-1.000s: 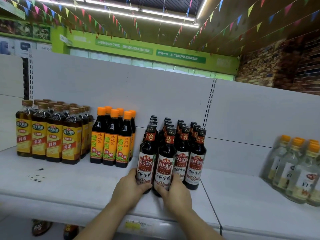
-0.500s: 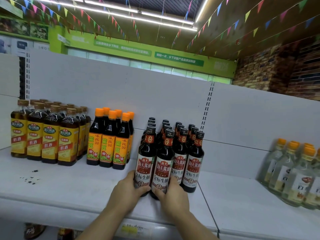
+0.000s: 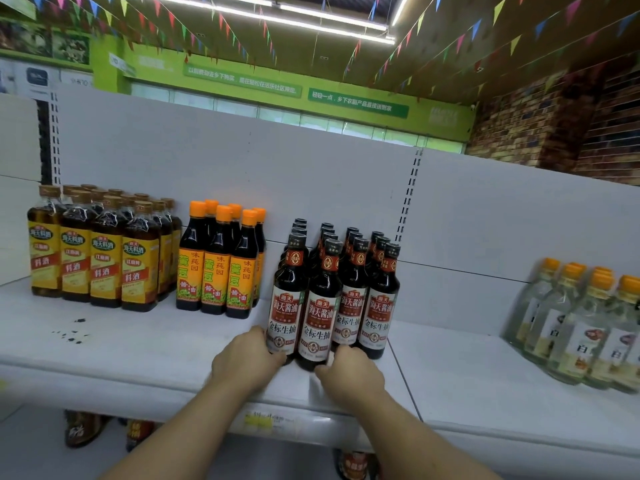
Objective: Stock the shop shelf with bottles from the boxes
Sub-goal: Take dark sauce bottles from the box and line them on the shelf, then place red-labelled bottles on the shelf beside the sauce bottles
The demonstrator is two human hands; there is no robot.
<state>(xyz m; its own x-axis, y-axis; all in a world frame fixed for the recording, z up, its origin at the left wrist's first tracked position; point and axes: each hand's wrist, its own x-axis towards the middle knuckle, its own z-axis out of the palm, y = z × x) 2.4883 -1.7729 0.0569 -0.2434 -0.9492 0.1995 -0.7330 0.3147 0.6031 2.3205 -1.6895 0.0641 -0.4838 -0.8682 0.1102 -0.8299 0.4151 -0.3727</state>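
The left hand [image 3: 247, 362] curls round the bottom of the first dark bottle [image 3: 285, 306] on the shelf [image 3: 138, 344], just right of the orange-top bottles [image 3: 216, 271]. The right hand [image 3: 349, 370] curls round the bottom of the second dark bottle [image 3: 320, 317], touching the first.

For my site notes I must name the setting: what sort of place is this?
Most likely a grocery shop or small supermarket. A white display shelf carries grouped rows of labelled soy sauce bottles, a price tag sits on its front edge, and coloured bunting hangs overhead.
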